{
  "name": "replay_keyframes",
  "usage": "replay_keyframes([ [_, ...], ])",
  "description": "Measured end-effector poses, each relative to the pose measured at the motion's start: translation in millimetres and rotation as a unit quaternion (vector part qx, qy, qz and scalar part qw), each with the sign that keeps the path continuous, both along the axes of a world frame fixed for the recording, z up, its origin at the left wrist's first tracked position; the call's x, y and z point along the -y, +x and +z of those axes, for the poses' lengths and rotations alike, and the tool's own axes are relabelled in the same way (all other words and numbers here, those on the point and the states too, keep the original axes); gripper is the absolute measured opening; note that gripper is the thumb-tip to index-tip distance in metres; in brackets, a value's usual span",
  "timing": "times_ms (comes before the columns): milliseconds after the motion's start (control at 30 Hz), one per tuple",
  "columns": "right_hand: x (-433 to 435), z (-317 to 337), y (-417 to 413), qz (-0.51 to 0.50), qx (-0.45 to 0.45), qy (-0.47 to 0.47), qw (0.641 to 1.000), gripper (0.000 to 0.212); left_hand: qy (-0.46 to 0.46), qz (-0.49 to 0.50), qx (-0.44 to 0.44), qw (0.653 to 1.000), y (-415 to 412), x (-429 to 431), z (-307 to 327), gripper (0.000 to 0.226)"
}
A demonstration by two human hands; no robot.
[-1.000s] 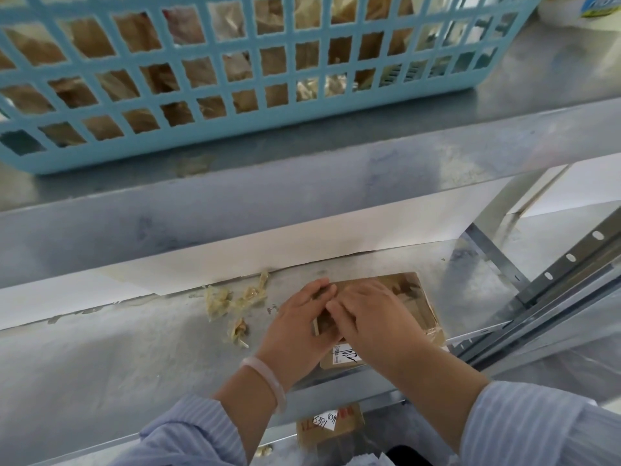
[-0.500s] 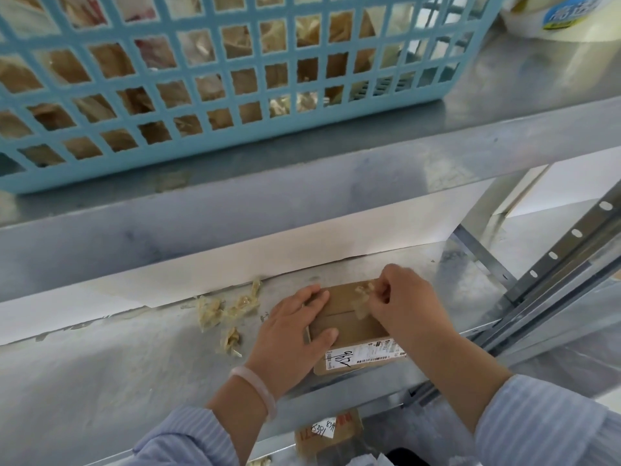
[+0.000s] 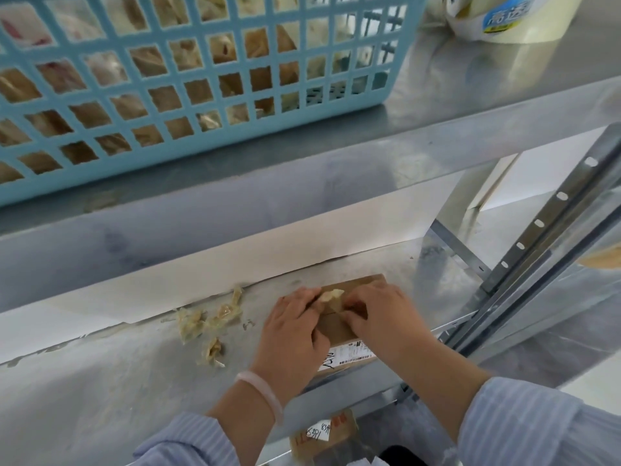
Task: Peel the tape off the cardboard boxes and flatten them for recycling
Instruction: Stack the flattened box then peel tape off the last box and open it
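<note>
Box [image 3: 364, 282] under left hand [image 3: 291, 331], right hand [image 3: 386, 322]; tape wad [image 3: 332, 294] between them.

Box [image 3: 331, 326], tape scraps [image 3: 201, 322] on shelf [image 3: 100, 381]

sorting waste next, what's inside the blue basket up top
Through the blue basket lattice show crumpled tan and whitish scraps, likely tape. Anything buried beneath them is covered.

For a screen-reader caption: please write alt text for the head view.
A person's left hand lies on a small box on a metal shelf while the right hand picks at crumpled tape on top. Peeled scraps lie to its left; a blue basket sits on the upper shelf.
</note>
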State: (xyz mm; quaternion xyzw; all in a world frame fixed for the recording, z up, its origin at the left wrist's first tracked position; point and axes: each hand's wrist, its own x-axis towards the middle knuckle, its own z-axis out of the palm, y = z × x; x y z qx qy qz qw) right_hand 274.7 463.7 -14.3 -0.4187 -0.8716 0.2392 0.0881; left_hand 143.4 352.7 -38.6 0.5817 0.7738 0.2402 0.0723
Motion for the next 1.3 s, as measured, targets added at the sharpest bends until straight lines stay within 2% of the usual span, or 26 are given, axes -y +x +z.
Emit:
replay_keyframes([
  [133, 1.3, 2.3, 0.3, -0.019, -0.025, -0.035, 0.999, 0.015, -0.034, -0.015, -0.021, 0.999, -2.8, 0.1, -0.9, 0.045],
  [333, 1.2, 5.8, -0.5, -0.041, -0.062, -0.12, 0.99, 0.039, -0.072, -0.016, -0.055, 0.996, -1.4, 0.6, 0.8, 0.049],
  [533, -2.6, 4.9, -0.9, -0.056, -0.067, -0.138, 0.987, 0.024, -0.088, -0.007, -0.068, 0.994, 0.1, 0.4, 0.0, 0.051],
  [633, -6.8, 6.3, 2.1, -0.082, -0.091, -0.118, 0.985, 0.015, -0.079, -0.01, -0.057, 0.995, -0.4, 1.7, -0.2, 0.056],
  [733, -16.0, 10.6, 8.5, -0.094, -0.088, -0.02, 0.991, 0.013, -0.066, -0.005, -0.062, 0.996, -0.7, 2.2, 0.4, 0.059],
  [800, -20.0, 11.6, 13.4, -0.065, -0.071, 0.046, 0.994, 0.013, -0.057, 0.002, -0.057, 0.997, -0.2, 1.8, 0.5, 0.056],
  [867, -18.5, 11.1, 15.4, 0.001, -0.04, 0.073, 0.997, 0.018, -0.054, 0.007, -0.06, 0.997, 0.3, 0.7, -0.6, 0.049],
  [967, -13.0, 8.7, 10.4, 0.052, 0.005, 0.041, 0.998, 0.025, -0.073, 0.017, -0.086, 0.993, 1.8, -2.3, -1.6, 0.051],
  [1067, -13.4, 9.7, 6.3, 0.002, -0.014, -0.032, 0.999, 0.013, -0.079, 0.026, -0.097, 0.992, 4.7, -6.5, 0.5, 0.052],
  [1167, -13.0, 5.0, 4.3, 0.012, 0.018, -0.006, 1.0, 0.026, -0.087, 0.03, -0.106, 0.99, 7.0, -7.8, 0.9, 0.052],
  [1300, -15.6, 5.6, 5.5, -0.025, 0.008, 0.004, 1.0, 0.01, -0.082, 0.031, -0.104, 0.991, 6.2, -6.6, 0.7, 0.052],
])
